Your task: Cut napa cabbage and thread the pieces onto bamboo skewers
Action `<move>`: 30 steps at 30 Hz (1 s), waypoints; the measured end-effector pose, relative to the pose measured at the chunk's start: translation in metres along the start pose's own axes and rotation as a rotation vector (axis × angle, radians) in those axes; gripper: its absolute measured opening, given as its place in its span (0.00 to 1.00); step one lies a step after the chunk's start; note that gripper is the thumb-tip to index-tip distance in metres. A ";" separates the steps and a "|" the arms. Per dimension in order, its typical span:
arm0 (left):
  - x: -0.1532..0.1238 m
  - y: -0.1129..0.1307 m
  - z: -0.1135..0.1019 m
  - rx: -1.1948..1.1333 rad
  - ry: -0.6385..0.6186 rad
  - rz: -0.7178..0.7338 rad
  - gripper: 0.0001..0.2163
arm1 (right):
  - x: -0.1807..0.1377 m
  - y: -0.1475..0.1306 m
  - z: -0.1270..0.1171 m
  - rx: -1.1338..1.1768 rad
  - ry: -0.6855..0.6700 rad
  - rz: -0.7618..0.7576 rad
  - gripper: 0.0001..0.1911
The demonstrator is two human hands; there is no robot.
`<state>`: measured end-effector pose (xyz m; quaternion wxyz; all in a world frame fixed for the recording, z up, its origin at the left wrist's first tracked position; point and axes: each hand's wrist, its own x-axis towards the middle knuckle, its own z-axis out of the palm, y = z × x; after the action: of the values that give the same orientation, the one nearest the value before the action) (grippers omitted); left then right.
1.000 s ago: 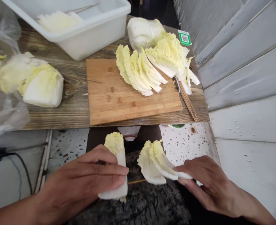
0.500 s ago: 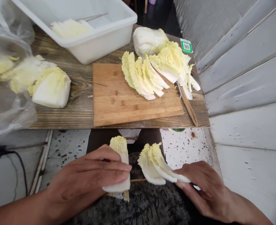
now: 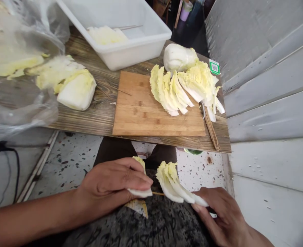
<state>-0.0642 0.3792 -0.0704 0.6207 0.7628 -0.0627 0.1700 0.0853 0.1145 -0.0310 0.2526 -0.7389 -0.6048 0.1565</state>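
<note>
Over my lap, my left hand (image 3: 110, 183) is closed on a folded piece of napa cabbage (image 3: 140, 192). A thin bamboo skewer (image 3: 158, 193) runs from that piece to a small stack of cabbage slices (image 3: 172, 181) threaded on it. My right hand (image 3: 220, 214) grips the white stem ends of that stack. The two cabbage portions sit a few centimetres apart on the skewer.
A wooden table holds a cutting board (image 3: 146, 113) with fanned cabbage slices (image 3: 169, 91), a cabbage chunk (image 3: 178, 56), spare skewers (image 3: 213, 128), a white tub (image 3: 120, 31) with cabbage, more cabbage (image 3: 75, 89) and a plastic bag (image 3: 12, 79). A white wall stands at right.
The view has tilted and shifted, so the table sits further right in frame. My hands have lowered slightly toward my lap, and my left hand covers more of its cabbage piece.
</note>
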 end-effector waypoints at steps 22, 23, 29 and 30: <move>-0.002 -0.009 0.013 -0.147 0.114 -0.021 0.25 | 0.013 -0.001 0.005 -0.065 0.073 0.007 0.06; -0.003 -0.010 0.013 -0.140 0.114 -0.012 0.25 | 0.014 -0.001 0.005 -0.064 0.077 0.003 0.06; -0.005 -0.014 0.013 -0.085 0.098 0.041 0.21 | 0.016 0.000 0.004 -0.042 0.027 -0.013 0.06; -0.005 -0.013 0.013 -0.071 0.089 0.046 0.20 | 0.017 0.000 0.004 -0.036 0.021 -0.009 0.06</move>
<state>-0.0625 0.3690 -0.0863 0.6455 0.7303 -0.0585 0.2158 0.0864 0.1314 -0.0328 0.2463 -0.7421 -0.6083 0.1364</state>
